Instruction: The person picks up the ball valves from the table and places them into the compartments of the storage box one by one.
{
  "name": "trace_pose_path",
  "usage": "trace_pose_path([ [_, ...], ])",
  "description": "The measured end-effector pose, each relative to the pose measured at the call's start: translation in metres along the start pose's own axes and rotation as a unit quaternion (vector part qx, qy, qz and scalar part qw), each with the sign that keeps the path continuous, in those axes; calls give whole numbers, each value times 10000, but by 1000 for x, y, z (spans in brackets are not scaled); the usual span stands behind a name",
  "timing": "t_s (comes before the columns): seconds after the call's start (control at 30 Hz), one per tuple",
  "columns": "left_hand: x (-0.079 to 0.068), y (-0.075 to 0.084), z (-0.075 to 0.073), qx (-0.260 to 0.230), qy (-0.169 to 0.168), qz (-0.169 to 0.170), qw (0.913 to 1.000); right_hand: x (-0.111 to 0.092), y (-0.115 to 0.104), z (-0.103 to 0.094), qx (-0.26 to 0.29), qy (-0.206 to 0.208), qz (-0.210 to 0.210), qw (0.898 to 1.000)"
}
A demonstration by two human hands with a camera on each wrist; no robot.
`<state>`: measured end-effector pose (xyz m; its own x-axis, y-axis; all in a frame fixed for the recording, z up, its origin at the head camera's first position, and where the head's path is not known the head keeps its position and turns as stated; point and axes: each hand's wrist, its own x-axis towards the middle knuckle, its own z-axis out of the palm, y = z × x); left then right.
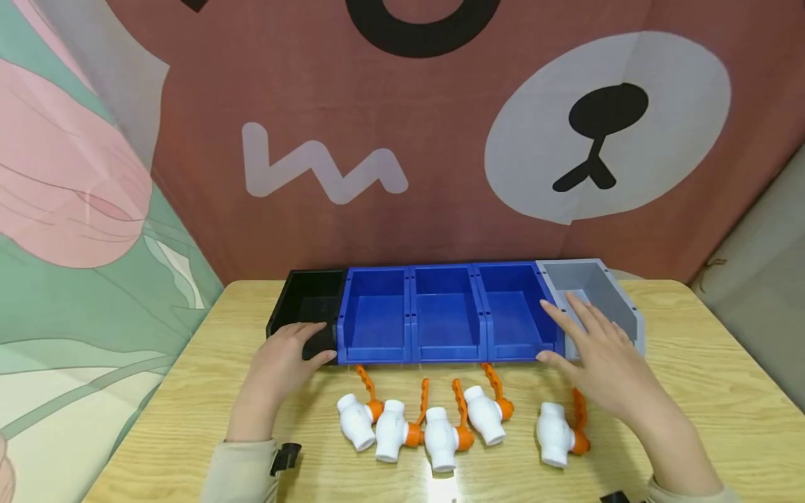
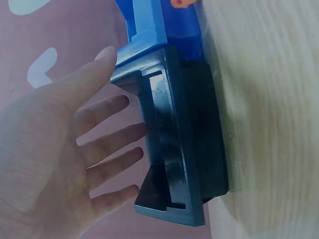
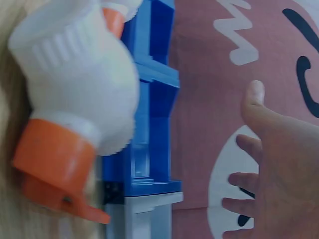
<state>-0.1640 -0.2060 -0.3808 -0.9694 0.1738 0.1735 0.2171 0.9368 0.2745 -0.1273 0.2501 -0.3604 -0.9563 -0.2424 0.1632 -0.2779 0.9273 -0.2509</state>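
My left hand (image 1: 279, 370) is at the front of a black bin (image 1: 317, 283), fingers spread and relaxed, holding nothing. In the left wrist view its fingertips come close to the bin's rim (image 2: 172, 134); whether they touch it I cannot tell. My right hand (image 1: 606, 360) hovers at the front of a grey bin (image 1: 632, 314), fingers spread and nothing in them. Several white ball valves with orange lever handles lie on the table before the bins. The rightmost valve (image 1: 553, 433) lies apart, nearest the right hand; the leftmost valve (image 1: 355, 423) is nearest the left.
Three blue bins (image 1: 442, 279) stand in the row between the black and grey ones. All stand on a wood-grain table (image 1: 711, 391). Behind it hangs a brown printed cloth (image 1: 440, 216), with a green and pink patterned cloth (image 1: 82, 300) on the left.
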Motion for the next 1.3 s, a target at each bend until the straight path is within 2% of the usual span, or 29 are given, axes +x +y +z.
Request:
trace_pose_path([
  [0.13,-1,-4,2,-56,-86,-40,9999,-5,-3,-6,76,-136,-104,9998],
  [0.27,-1,-8,4,-49,-118,-42,9999,-10,-6,-13,357,-381,-63,9986],
  [0.37,0,-10,4,-44,-136,-33,9999,-13,-9,-15,340,-509,-46,9981],
  [0.53,0,-12,4,-120,-297,-167,9993,-19,-11,-16,125,-594,-24,9982],
  [0.77,1,-15,6,-227,-523,-265,9980,-25,-15,-13,343,-844,46,9958],
  [1.03,3,-15,8,-225,-405,-50,9989,-24,-17,-13,589,-1498,335,9864],
  [1.3,0,-21,9,-259,-286,25,9993,-24,-22,-12,738,-1588,386,9838],
])
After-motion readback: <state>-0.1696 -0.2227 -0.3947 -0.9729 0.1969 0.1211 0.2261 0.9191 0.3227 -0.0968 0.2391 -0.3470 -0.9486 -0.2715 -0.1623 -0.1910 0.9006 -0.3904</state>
